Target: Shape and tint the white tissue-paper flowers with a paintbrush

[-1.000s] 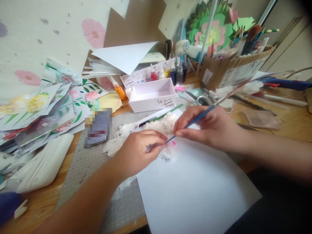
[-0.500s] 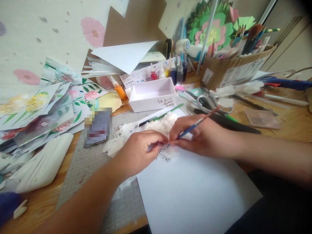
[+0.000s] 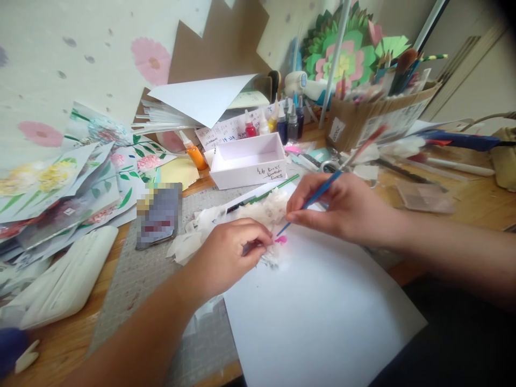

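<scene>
My right hand (image 3: 328, 207) grips a slim paintbrush (image 3: 322, 191) with a blue shaft. Its reddish end points up and right, while the thin blue end slants down toward my left fingertips. My left hand (image 3: 237, 244) is closed in a pinch, and a small bright pink piece (image 3: 281, 239) shows at its fingertips, under the brush's lower end. Part of that piece is hidden by the fingers. Crumpled white tissue (image 3: 270, 210) lies just behind both hands. Below them is a large white paper sheet (image 3: 322, 306).
A grey cutting mat (image 3: 121, 306) lies under the sheet. Behind the tissue stand a white box (image 3: 248, 174) and an orange bottle (image 3: 196, 157). A blurred-out flat object (image 3: 159, 215) sits left, near flower pictures (image 3: 60, 177). A cardboard box (image 3: 379, 115) holds brushes.
My right hand has drawn slightly up and away from my left fingertips, lifting the brush's lower end. The pink piece now shows. My left hand keeps its pinch.
</scene>
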Demonstrator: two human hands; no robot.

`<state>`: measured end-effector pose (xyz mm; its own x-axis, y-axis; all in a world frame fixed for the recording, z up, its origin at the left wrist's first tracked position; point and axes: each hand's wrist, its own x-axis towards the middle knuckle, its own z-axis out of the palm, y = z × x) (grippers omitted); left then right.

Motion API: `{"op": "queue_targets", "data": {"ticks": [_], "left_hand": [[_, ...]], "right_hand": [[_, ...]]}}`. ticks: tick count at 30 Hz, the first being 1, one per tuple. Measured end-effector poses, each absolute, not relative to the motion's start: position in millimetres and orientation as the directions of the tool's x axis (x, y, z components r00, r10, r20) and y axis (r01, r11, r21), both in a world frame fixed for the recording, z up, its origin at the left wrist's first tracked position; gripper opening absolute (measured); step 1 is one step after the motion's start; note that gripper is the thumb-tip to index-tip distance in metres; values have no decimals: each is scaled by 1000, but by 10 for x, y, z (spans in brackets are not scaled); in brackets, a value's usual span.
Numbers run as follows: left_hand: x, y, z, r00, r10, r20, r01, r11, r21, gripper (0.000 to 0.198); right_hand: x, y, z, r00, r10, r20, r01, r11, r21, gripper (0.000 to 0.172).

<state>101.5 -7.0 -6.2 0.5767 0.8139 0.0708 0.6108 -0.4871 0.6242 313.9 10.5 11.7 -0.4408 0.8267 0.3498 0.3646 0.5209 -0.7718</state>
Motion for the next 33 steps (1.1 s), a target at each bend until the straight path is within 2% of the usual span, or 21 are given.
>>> {"op": "queue_targets", "data": {"ticks": [4, 8, 14, 20, 22, 25, 28, 31, 33], "left_hand": [[989, -65, -53, 598, 799, 65, 608, -505, 612, 16], [940, -58, -6, 606, 793, 54, 628, -519, 579, 10], [900, -52, 62, 684, 729, 27, 599, -582, 550, 24], [831, -22, 78, 683, 731, 9, 637, -601, 484, 27], [743, 9, 131, 673, 739, -44, 667, -580, 467, 24], [576, 45, 241, 671, 714, -202, 716, -551, 429, 18], [457, 45, 315, 673, 668, -317, 735, -553, 394, 23], [436, 29, 311, 662, 661, -353, 748, -552, 369, 30], [458, 21, 280, 656, 672, -344, 753, -554, 355, 28]], "right_hand": [[3143, 98, 89, -512, 798, 317, 360, 535, -765, 11], [3110, 85, 9, -575, 739, 352, 288, 585, -758, 11], [3082, 68, -33, -632, 695, 343, 196, 572, -797, 11], [3099, 70, -7, -629, 692, 353, 206, 587, -783, 10], [3114, 67, 6, -620, 703, 348, 231, 588, -775, 9], [3127, 59, 9, -615, 716, 330, 250, 574, -780, 9], [3127, 52, -4, -629, 708, 321, 237, 568, -788, 9], [3129, 52, -13, -640, 691, 336, 223, 586, -779, 8], [3133, 56, -9, -642, 684, 345, 220, 596, -772, 8]]}}
